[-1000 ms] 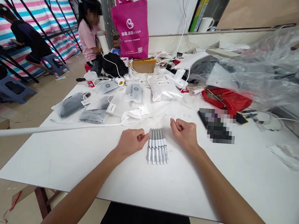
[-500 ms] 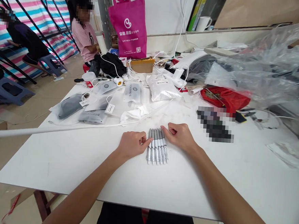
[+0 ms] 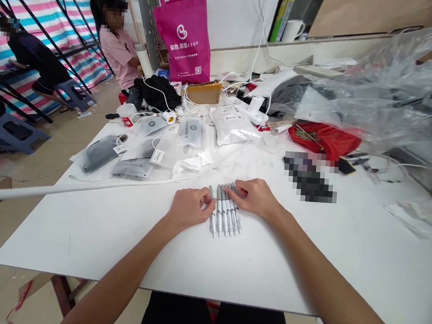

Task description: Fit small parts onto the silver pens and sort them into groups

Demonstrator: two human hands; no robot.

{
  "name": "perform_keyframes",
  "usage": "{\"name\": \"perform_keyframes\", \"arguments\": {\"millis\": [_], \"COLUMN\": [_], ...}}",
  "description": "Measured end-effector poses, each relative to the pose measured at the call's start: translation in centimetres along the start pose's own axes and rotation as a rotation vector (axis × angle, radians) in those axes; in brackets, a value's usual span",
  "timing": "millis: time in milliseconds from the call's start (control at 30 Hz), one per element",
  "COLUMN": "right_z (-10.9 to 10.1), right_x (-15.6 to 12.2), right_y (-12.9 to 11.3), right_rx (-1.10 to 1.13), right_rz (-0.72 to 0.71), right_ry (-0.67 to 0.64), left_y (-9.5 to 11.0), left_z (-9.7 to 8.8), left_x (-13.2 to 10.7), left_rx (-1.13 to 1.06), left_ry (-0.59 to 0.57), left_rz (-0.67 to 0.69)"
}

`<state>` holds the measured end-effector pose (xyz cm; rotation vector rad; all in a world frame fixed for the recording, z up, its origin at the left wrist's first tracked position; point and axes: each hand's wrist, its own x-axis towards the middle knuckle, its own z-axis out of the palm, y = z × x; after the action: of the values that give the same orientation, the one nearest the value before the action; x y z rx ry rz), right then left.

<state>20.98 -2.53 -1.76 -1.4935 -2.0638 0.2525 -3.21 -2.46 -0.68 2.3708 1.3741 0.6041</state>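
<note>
Several pens [image 3: 228, 222] with grey grips and clear, whitish lower barrels lie side by side on the white table. The leftmost pen [image 3: 213, 225] is tilted, its grey end standing apart from the row. My left hand [image 3: 190, 207] has its fingers curled, with thumb and forefinger pinching that pen. On the other side my right hand [image 3: 256, 197] is closed against the row's right edge, its thumb lying over the grey upper parts of the pens. Its curled fingers partly hide the rightmost pens.
Packaged pouches [image 3: 132, 167] and a white cable [image 3: 88, 185] lie at left. A stuffed white bag [image 3: 233, 125], a magenta bag [image 3: 191, 37] and a red bag [image 3: 324, 140] are farther back. Clear plastic [image 3: 371, 104] heaps at right. Two people sit at far left.
The leftmost pen's grey end has swung left, away from the row, with my left hand at it. My right thumb has moved left over the pens' grey ends.
</note>
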Motion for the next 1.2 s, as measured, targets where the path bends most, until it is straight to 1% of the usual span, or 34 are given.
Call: {"name": "perform_keyframes", "arguments": {"millis": [200,367,467,533,633,733,800,900,967,1033,1133,1200], "right_z": [0.3,0.2,0.2,0.1,-0.1,-0.7,-1.1,-1.6,-1.6,-1.4,-0.8,-0.5], "right_x": [0.0,0.0,0.1,0.1,0.0,0.0,-0.1,-0.4,-0.6,-0.8,-0.8,-0.7], "right_y": [0.0,-0.1,-0.1,-0.2,-0.5,-1.0,-1.3,-2.0,-2.6,-3.2,-3.7,-3.7], "right_rx": [-0.039,-0.028,-0.015,0.005,0.068,0.152,0.208,0.293,0.326,0.310,0.223,0.172], "right_rz": [-0.004,0.011,0.013,0.014,0.015,0.000,-0.046,-0.171,-0.264,-0.330,-0.360,-0.368], "right_ry": [-0.017,-0.011,-0.001,0.020,0.057,0.080,0.083,0.075,0.066,0.066,0.089,0.108], "left_y": [0.4,0.8,1.0,1.2,1.2,1.2,1.1,1.2,1.3,1.3,1.2,1.0], "left_z": [-0.3,-0.7,-1.2,-1.7,-2.7,-3.3,-3.5,-3.3,-3.1,-2.8,-2.5,-2.4], "left_x": [0.1,0.2,0.3,0.4,0.5,0.5,0.5,0.5,0.4,0.4,0.5,0.6], "left_rx": [0.004,0.008,-0.034,-0.122,-0.387,-0.669,-0.816,-0.985,-1.034,-1.043,-1.049,-1.036], "left_ry": [-0.036,-0.067,-0.093,-0.106,-0.121,-0.114,-0.100,-0.106,-0.113,-0.104,-0.035,0.004], "left_rz": [-0.058,-0.117,-0.165,-0.203,-0.244,-0.202,-0.172,-0.157,-0.129,-0.103,-0.113,-0.129]}}
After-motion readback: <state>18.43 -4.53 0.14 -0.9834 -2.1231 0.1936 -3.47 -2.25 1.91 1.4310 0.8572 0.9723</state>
